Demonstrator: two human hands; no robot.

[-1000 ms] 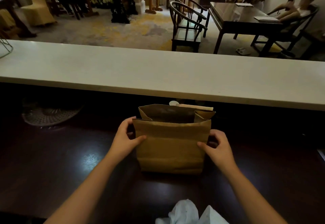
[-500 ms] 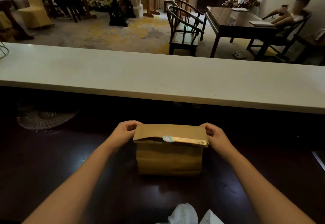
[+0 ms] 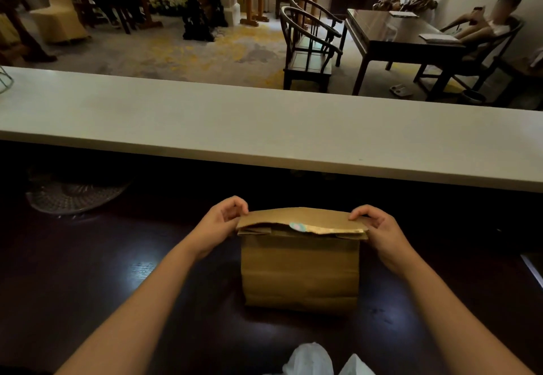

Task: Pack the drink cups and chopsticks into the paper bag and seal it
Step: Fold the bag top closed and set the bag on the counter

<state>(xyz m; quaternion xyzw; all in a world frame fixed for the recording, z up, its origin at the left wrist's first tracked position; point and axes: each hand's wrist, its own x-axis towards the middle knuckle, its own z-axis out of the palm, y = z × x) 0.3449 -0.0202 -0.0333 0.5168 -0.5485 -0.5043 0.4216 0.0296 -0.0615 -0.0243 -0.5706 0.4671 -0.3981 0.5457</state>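
Observation:
A brown paper bag (image 3: 299,271) stands upright on the dark counter (image 3: 147,271) in front of me. Its top flap (image 3: 296,217) is folded over toward me and lies almost flat. A pale round sticker (image 3: 297,226) and a light strip show along the flap's lower edge. My left hand (image 3: 219,224) pinches the flap's left end, and my right hand (image 3: 379,229) pinches its right end. The cups and chopsticks are hidden, inside the bag or out of view.
A raised pale ledge (image 3: 264,127) runs across behind the bag. A round woven mat (image 3: 73,195) lies at the left of the dark counter. Crumpled white plastic (image 3: 314,360) sits at the near edge. Chairs, tables and seated people fill the room beyond.
The bag mouth stood open a second ago with my hands at its sides. Both hands rose to the top and folded the flap down toward me; it now lies flatter.

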